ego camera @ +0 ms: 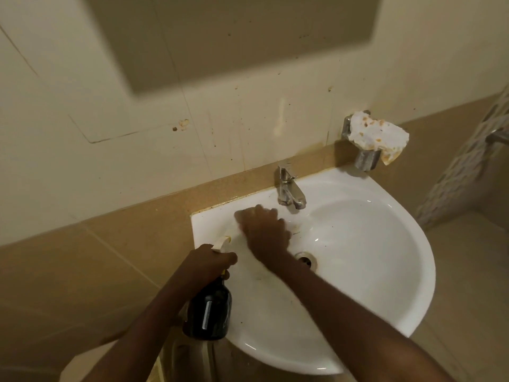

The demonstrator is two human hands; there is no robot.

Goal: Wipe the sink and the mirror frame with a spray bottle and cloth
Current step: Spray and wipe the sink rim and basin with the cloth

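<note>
A white corner sink (pixel 385 271) fills the lower middle of the head view. My right hand (pixel 264 232) presses on the sink's back left rim, blurred by motion, with a pale cloth (pixel 239 216) barely showing under its fingers. My left hand (pixel 209 261) grips the cream trigger head of a dark spray bottle (pixel 210 312), which hangs upright just off the sink's left edge. The mirror (pixel 234 37) is set into the wall above, with its frame (pixel 154 91) along the lower edge.
A chrome faucet (pixel 289 191) stands at the back of the basin, just right of my right hand. The drain (pixel 305 259) lies beside my right wrist. A metal wall holder with a stained white cloth (pixel 377 133) hangs at the upper right. Tan tiled ledge (pixel 124 224) runs left.
</note>
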